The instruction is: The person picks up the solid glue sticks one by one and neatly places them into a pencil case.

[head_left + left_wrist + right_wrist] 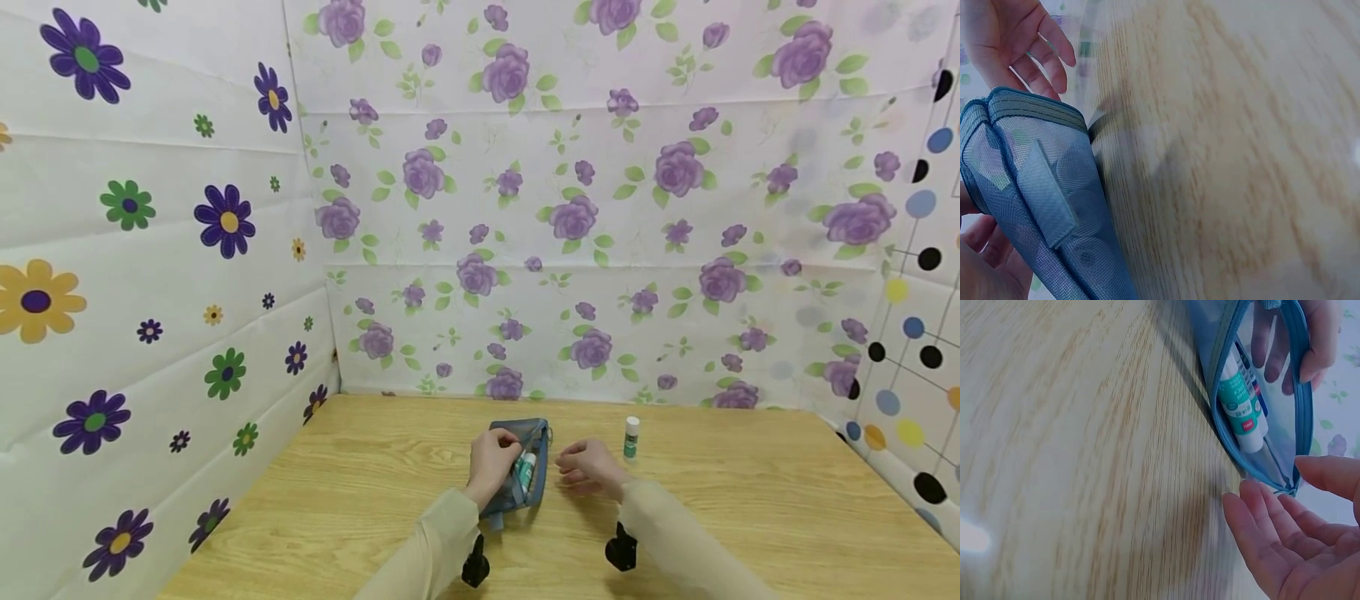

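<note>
A blue mesh zip pouch [507, 502] lies on the table with its zipper open. My left hand [491, 462] grips one side of its opening, thumb and fingers on the zipper edge [1302, 381]. Inside the pouch, a white-and-green glue stick [1239, 406] shows next to a second slim item [1254, 381], partly hidden behind it. My right hand [592, 468] is held just right of the pouch, fingers loosely extended and nothing in them. In the right wrist view, its fingertips [1249, 487] are close to the zipper's end.
Another glue stick [631, 437], white-capped with a green label, stands upright on the wooden table [735, 483] beyond my right hand. Flower-patterned sheets [450, 250] hang behind the table and on the left side, with a dotted sheet [918, 325] at the right.
</note>
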`<state>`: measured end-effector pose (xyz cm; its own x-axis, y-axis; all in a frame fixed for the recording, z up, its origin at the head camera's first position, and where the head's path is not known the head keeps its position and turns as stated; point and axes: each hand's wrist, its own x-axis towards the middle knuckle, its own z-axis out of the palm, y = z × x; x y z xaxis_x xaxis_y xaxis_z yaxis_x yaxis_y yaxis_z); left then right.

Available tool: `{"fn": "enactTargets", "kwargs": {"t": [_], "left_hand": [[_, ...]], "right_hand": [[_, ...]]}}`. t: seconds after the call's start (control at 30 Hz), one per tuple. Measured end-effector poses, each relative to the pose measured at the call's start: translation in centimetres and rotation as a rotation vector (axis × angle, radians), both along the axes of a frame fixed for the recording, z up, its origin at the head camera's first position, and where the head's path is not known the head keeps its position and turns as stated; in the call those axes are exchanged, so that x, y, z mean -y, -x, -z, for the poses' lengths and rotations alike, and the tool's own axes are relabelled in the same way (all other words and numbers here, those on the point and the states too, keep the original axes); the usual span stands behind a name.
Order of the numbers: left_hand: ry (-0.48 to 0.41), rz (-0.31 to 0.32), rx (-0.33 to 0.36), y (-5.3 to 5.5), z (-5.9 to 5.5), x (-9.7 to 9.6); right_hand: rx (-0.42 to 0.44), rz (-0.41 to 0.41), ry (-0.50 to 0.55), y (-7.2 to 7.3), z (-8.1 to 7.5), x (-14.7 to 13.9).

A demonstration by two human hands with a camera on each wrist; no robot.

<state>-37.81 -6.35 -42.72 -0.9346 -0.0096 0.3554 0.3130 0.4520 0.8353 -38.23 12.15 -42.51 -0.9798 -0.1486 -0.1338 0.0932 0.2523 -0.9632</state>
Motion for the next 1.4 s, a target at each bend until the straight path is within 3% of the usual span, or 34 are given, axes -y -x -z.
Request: {"fn": "enactTargets", "kwargs": {"t": [0.43,0.7,1.4], "left_hand": [[0.001,-0.001,0.001,-0.2,-0.2,-0.1],[0.007,-0.010,-0.013,-0.1,-0.2,-0.1],[0.018,-0.016,-0.027,0.1,0.1,0.1]], "right_hand": [[-0.006,-0.031,0.070,-0.4,-0.3,-2.6],[-0.010,0.065,0.093,-1.1,-0.7,-3.8],[-0.070,0.091,0.128,-1.3,-0.4,-8.7]]}}
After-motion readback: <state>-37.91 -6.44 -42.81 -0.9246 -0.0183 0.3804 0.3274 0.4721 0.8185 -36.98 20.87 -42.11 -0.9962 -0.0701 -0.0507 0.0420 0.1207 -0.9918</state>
